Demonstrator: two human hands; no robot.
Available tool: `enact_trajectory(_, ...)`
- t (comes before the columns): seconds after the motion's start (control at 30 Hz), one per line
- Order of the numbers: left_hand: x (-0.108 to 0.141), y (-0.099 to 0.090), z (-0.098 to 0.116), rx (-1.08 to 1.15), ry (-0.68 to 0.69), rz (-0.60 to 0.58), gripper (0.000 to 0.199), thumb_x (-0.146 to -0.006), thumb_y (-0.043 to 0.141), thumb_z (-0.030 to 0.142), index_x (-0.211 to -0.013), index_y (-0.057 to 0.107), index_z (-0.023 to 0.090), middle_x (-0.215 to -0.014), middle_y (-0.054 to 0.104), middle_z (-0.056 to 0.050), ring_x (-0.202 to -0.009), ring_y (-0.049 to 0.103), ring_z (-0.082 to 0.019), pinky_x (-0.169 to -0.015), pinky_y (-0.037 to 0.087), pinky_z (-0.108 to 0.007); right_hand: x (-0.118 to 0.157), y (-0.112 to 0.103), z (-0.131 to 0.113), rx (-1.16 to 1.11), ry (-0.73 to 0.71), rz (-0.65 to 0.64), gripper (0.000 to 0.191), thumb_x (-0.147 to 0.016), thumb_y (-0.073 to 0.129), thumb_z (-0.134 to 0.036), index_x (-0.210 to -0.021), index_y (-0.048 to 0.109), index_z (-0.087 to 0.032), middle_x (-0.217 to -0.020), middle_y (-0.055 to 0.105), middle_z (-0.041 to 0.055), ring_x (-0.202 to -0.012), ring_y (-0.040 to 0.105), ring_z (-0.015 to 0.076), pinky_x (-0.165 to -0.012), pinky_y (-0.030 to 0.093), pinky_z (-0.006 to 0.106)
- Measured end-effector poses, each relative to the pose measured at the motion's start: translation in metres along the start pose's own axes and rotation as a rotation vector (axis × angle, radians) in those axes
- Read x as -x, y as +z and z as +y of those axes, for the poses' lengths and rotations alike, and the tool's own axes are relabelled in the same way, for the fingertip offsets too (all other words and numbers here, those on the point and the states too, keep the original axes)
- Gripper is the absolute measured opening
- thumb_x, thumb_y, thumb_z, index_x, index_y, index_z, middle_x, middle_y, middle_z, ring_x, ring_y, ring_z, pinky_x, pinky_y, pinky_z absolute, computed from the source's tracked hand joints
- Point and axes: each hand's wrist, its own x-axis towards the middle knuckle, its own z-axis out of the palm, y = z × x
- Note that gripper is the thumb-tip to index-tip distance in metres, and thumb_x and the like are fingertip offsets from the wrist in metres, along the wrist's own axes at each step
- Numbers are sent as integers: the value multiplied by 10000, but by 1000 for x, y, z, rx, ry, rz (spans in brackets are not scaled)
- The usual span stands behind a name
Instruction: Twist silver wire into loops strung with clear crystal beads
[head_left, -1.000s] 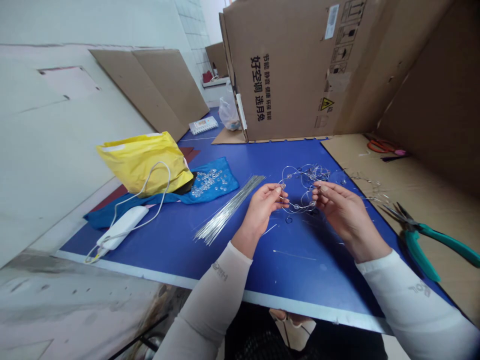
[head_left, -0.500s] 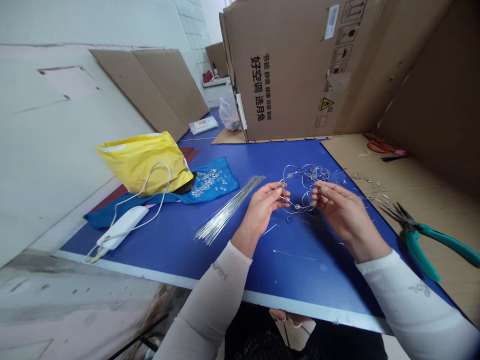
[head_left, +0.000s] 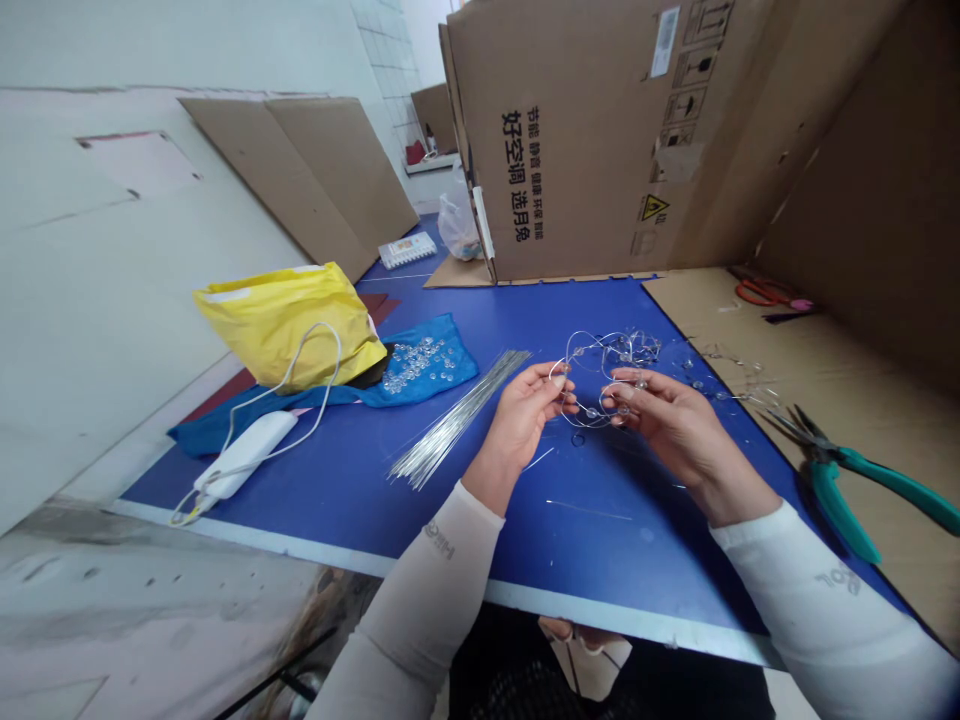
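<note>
Head view: left hand (head_left: 525, 408) and right hand (head_left: 669, 412) pinch looped wire (head_left: 592, 413) between them over the blue tabletop (head_left: 499, 315); clear beads (head_left: 578, 352) are already strung on it, its ends hard to tell. Loose beads (head_left: 411, 368) and straight wires (head_left: 459, 420) look unused.

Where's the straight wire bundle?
Head view, just left of centre: the wire bundle lies on the blue table, between the left hand and the blue cloth with clear beads.

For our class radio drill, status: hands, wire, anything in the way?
Left hand, right hand holding beaded wire. Wire looped between them. Pliers off right, not in the way.
</note>
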Motion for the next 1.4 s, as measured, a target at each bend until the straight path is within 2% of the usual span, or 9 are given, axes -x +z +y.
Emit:
enact_trajectory(0.13,2,2,1,-46,-60,-44,408,-764,813,303,-1076,612,136,-883,668,-29,-725,649,-131,-733,528,-318,0,1,-2,-10,-37,46,311,-667,920,-278,-931,772,-202,-864,772,47,-755,697,146,-619,527,241)
enact_trajectory(0.33,3,1,-3,-113,-90,-109,523,-717,840,236,-1145,544,174,-854,635,11,-723,667,-144,-725,543,-332,0,4,-5,-10,-31,52,288,-696,897,-270,-946,767,-208,-912,786,59,-777,705,154,-643,541,253)
enact_trajectory(0.5,2,0,-2,-118,-45,-76,496,-736,802,208,-1161,549,174,-849,607,21,-708,658,-135,-701,549,-317,1,4,-4,31,-17,22,368,-706,890,-308,-1031,749,-214,-975,785,64,-801,710,170,-644,542,271)
enact_trajectory(0.67,2,0,-3,-133,-26,-59,488,-734,796,207,-1160,559,178,-856,597,23,-700,659,-130,-677,543,-303,2,4,-2,122,-32,26,488,-639,921,-343,-1064,721,-210,-900,777,57,-711,673,163,-566,499,268)
enact_trajectory(0.8,2,0,-3,-147,-30,-54,503,-727,811,227,-1160,559,181,-861,603,21,-701,660,-129,-681,539,-302,1,5,-1,177,-87,54,473,-633,910,-353,-1041,713,-214,-874,768,52,-688,661,167,-547,493,276)
enact_trajectory(1.0,2,1,-6,-205,-36,-33,516,-777,774,191,-1232,531,175,-911,637,-11,-771,679,-148,-732,563,-319,1,4,-1,101,-98,62,450,-648,913,-334,-1031,709,-218,-901,766,54,-739,685,175,-569,516,275)
enact_trajectory(1.17,0,0,-13,-407,60,33,572,-819,734,163,-1337,496,210,-1017,613,-44,-770,660,-138,-698,565,-307,0,5,-2,64,-104,91,413,-658,906,-324,-1012,721,-217,-958,769,65,-759,691,176,-588,529,284)
enact_trajectory(1.3,5,1,-14,-729,271,9,469,-787,816,275,-1220,638,248,-1272,576,-109,-920,636,-163,-732,545,-282,0,4,-3,53,-104,103,386,-671,899,-317,-1002,728,-218,-959,770,63,-753,694,175,-596,535,288)
enact_trajectory(1.4,7,1,-15,-835,367,-44,407,-759,845,323,-1138,711,259,-1266,556,-107,-948,623,-180,-786,555,-317,0,4,-4,34,-107,104,363,-674,897,-312,-987,734,-222,-945,767,53,-755,694,171,-596,536,282)
